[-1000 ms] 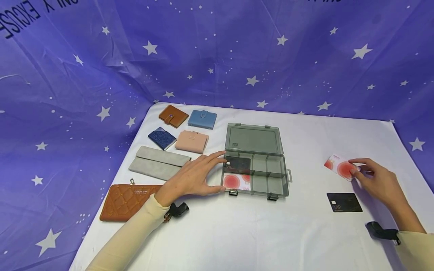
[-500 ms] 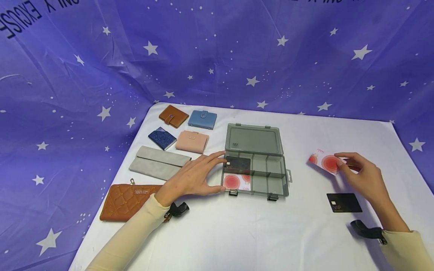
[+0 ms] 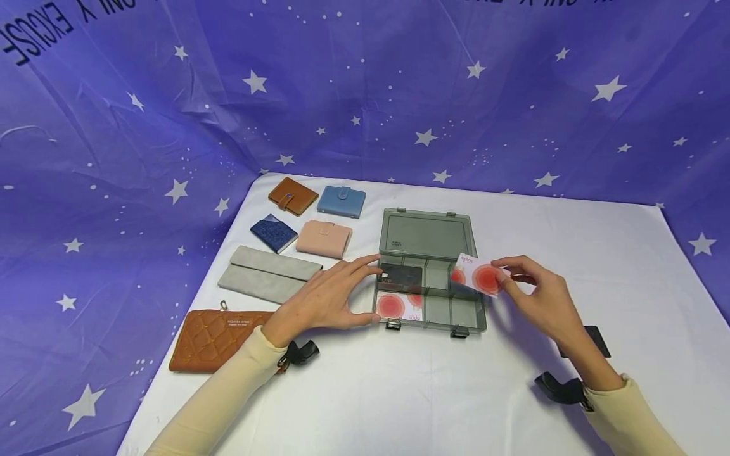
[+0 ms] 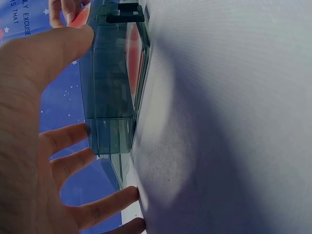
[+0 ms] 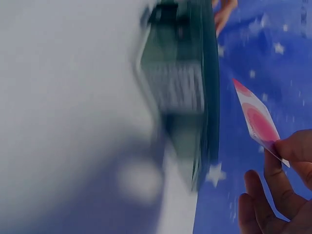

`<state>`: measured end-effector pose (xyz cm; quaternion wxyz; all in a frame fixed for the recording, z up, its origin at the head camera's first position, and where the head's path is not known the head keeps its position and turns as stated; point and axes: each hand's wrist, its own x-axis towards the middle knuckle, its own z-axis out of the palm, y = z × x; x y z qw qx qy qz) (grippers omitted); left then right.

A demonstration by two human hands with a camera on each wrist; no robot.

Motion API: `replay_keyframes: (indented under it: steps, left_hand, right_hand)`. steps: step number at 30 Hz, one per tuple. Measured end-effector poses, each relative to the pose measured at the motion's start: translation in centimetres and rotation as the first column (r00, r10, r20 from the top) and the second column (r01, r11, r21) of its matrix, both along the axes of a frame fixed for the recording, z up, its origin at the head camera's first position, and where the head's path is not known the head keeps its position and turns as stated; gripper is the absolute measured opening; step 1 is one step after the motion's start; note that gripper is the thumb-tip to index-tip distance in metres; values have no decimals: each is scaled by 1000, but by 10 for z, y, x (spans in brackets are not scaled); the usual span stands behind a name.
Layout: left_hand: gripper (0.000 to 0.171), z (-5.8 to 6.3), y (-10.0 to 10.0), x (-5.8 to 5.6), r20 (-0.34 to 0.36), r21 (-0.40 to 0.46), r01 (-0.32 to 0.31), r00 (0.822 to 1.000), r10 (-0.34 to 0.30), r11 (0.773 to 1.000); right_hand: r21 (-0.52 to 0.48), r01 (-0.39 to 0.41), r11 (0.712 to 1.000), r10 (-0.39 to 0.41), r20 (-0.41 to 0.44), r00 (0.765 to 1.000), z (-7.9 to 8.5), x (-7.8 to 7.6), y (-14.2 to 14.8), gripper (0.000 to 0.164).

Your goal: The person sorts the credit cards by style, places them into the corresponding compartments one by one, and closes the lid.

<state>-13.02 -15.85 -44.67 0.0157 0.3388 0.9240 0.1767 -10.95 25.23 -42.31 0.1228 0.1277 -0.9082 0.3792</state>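
Observation:
My right hand (image 3: pixel 538 296) pinches a white card with red circles (image 3: pixel 481 276) by its right edge, between thumb and fingers. In the head view this card overlaps the right part of a grey-green see-through compartment box (image 3: pixel 438 310), whose lid (image 3: pixel 429 233) lies back. In the right wrist view the pinched card (image 5: pixel 258 118) appears tilted beside the blurred box. My left hand (image 3: pixel 327 297) spreads at the box's left end, thumb and fingertips touching its rim. In the left compartments lie a black VIP card (image 3: pixel 403 276) at the back and another red-circled card (image 3: pixel 393 306) in front.
Another black card (image 3: pixel 597 341) lies on the white tablecloth (image 3: pixel 456 392), partly behind my right forearm. At left are a quilted brown purse (image 3: pixel 208 342), a grey wallet (image 3: pixel 265 275), and pink (image 3: pixel 323 239), navy (image 3: pixel 274 233), brown (image 3: pixel 293 196) and blue (image 3: pixel 341 201) small wallets.
My right hand has carried the red-circled card leftward from the right of the table to above the box's right side. The left hand has stayed at the box's left end.

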Motion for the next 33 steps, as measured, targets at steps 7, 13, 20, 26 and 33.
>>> replay_keyframes:
  steps: [7, 13, 20, 26, 33]
  left_hand:
    - [88, -2, 0, 0, -17, -4, 0, 1000, 0, 1000]
    - [89, -3, -1, 0, -11, -3, -2, 1000, 2, 1000]
    - [88, -2, 0, 0, 0, 3, -5, 1000, 5, 1000]
    - [89, -2, 0, 0, -3, 0, -4, 1000, 4, 1000]
    - [89, -2, 0, -1, -16, 0, -3, 1000, 3, 1000]
  right_hand:
    - [-11, -134, 991, 135, 28, 991, -6, 3, -44, 21]
    - [-31, -215, 976, 217, 89, 972, -14, 9, -75, 20]
    - [45, -245, 969, 240, 86, 967, -23, 13, -99, 20]
    - [141, -237, 961, 237, 13, 971, -28, 14, -106, 20]
    - [257, -231, 938, 252, -50, 967, -31, 15, -109, 20]
